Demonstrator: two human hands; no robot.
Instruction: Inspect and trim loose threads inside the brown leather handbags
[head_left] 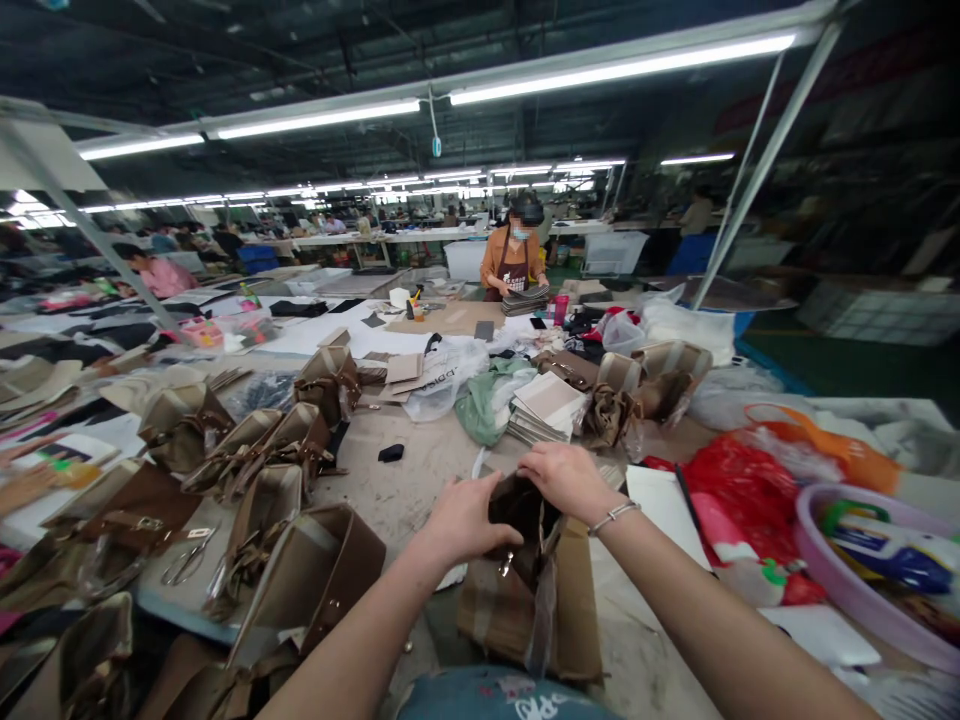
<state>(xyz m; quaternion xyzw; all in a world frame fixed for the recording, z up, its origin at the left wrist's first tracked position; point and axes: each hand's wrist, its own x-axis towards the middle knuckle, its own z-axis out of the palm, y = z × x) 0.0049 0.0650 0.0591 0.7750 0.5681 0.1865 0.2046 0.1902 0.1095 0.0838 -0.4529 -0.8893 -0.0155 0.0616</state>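
Observation:
A brown handbag [491,610] stands in front of my body at the table's near edge, its dark mouth facing up. My left hand [461,520] grips its left side, with the thumb over the upper edge near a small metal clasp [506,563]. At the far rim, my right hand [562,475] has its fingers curled over the edge; the fingertips are partly hidden inside. A strip of clear plastic [545,610] hangs down the bag's front. Brown cardboard [577,590] stands against the bag's right side.
Several unfinished brown bags [322,570] crowd the left, near scissors [187,557]. Stacked panels [547,405] and a green bag [484,405] lie ahead. To the right are a red plastic bag [742,490] and a purple basin [814,535]. A co-worker [514,255] handles a stack across the table.

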